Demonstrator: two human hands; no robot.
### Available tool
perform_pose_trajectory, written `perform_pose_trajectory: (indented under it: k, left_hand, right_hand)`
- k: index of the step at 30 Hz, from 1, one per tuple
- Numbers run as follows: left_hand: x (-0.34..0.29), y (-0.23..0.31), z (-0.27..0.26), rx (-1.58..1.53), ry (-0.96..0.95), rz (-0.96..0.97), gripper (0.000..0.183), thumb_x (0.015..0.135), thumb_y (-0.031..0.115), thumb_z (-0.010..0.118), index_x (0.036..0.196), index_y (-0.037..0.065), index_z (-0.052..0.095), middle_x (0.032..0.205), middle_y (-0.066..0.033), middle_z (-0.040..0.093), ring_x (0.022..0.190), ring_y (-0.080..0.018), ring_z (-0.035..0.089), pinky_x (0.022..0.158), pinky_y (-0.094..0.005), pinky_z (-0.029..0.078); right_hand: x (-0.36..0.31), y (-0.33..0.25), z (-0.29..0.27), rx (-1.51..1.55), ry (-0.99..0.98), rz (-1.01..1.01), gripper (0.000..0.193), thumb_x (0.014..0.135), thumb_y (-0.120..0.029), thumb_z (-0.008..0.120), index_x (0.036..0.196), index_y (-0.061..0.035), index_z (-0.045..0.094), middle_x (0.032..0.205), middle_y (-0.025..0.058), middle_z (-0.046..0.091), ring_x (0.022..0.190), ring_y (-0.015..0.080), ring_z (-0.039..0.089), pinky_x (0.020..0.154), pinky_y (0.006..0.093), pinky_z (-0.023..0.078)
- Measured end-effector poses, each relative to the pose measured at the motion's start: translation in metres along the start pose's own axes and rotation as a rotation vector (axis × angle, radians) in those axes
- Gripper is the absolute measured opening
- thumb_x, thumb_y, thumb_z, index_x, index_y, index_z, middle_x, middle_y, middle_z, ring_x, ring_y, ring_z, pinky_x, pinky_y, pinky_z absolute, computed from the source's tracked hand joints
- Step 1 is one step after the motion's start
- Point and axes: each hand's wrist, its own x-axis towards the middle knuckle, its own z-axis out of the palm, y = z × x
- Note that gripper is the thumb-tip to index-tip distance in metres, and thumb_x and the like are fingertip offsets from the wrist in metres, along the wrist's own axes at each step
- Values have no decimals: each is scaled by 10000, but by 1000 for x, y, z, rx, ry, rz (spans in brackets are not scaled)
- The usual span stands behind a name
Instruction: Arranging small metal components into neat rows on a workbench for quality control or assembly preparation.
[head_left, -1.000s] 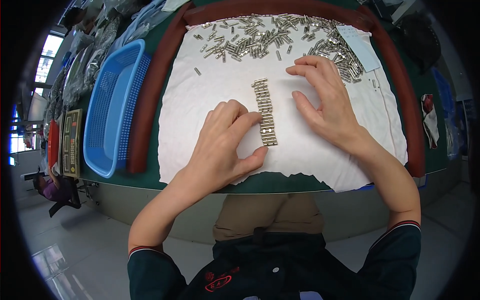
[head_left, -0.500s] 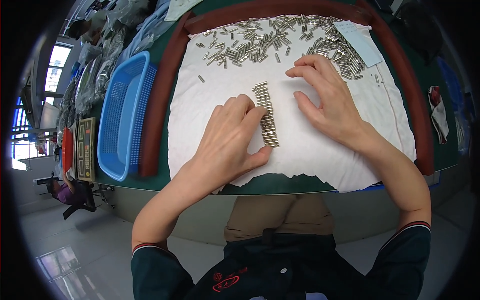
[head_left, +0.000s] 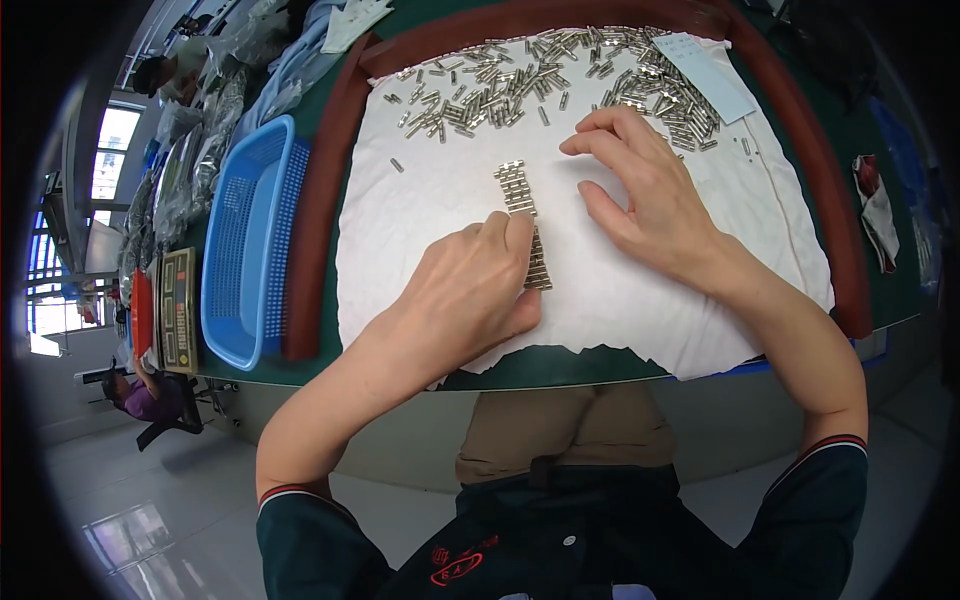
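A narrow strip of joined metal links, like a watch band (head_left: 516, 189), lies lengthwise on the white cloth (head_left: 420, 215) in the middle. My left hand (head_left: 468, 272) is closed over its near half, with the curled index finger on the links and the thumb beside the near end. The fingers partly hide the band there. To the right, my right hand (head_left: 645, 190) is held over the cloth with thumb and fingers apart, holding nothing. Beyond it spreads a pile of loose metal links (head_left: 505, 90). A single link (head_left: 397, 165) lies apart at the left.
A reddish-brown raised border (head_left: 318, 215) runs around the cloth's left, far and right sides. A pale blue paper slip (head_left: 705, 78) overlaps the pile. Left of the border are a blue plastic basket (head_left: 237, 310) and a digital scale (head_left: 180, 310). Another person (head_left: 145, 395) sits farther left.
My left index finger has curled in and the hand has closed over the band's near half. My right hand has barely changed. The view has shifted slightly.
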Motion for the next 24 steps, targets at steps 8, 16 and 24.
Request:
perform_pose_trajectory:
  k: [8, 16, 24]
  left_hand:
    - [-4, 7, 21, 421, 134, 146, 183, 763, 52, 586, 912, -7, 496, 720, -63, 503, 613, -167, 558, 549, -289, 462]
    - [2, 24, 13, 851, -26, 94, 160, 807, 75, 568, 939, 25, 494, 728, -46, 503, 615, -130, 548, 535, -255, 409]
    - [2, 10, 4, 627, -57, 186, 109, 836, 89, 563, 836, 53, 461, 635, -35, 525, 525, -134, 575, 472, -276, 435]
  right_hand:
    - [0, -1, 1, -1, -5, 2, 254, 752, -15, 617, 1005, -23, 605, 1057, 120, 556, 896, 299, 583, 775, 408, 457]
    - [0, 0, 0, -2, -27, 26, 254, 762, -22, 613, 1016, -32, 608, 1072, 114, 558, 888, 296, 581, 792, 409, 446]
    - [-2, -1, -1, -21, -50, 6, 245, 764, -22, 617, 1008, -38, 610, 1068, 118, 555, 909, 295, 576, 817, 412, 437]
